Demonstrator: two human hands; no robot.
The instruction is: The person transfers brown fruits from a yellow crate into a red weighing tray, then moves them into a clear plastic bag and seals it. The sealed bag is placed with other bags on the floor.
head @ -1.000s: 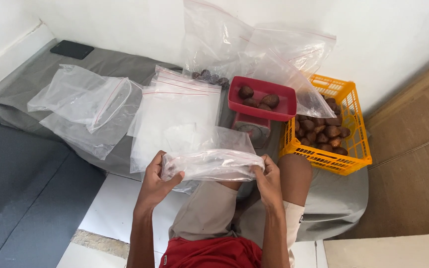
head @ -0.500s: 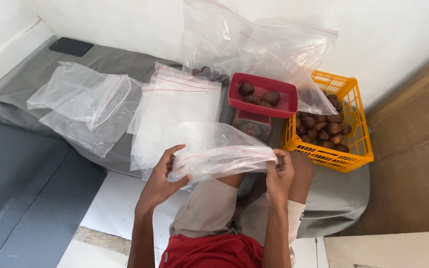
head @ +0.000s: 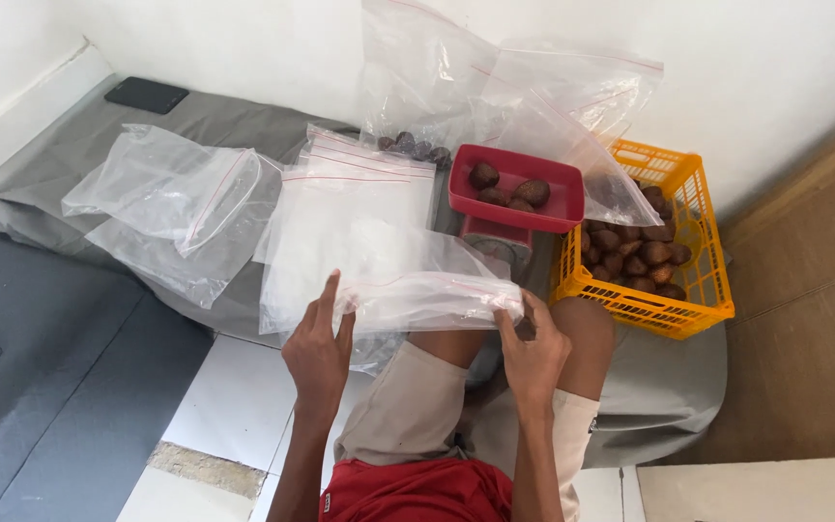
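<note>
My left hand and right hand are raised palms inward, each pinching one end of a clear zip bag stretched between them. Beyond the grip sits a red tray of brown fruit.

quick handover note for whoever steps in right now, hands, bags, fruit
Left hand and right hand each pinch one end of a clear zip bag, stretched flat between them above the knees.
Red tray holds a few brown fruits; the orange basket holds many more.
Flat spare bags lie on the grey mat.
Done: bag in hand. Left: it looks empty, nothing loaded.
</note>
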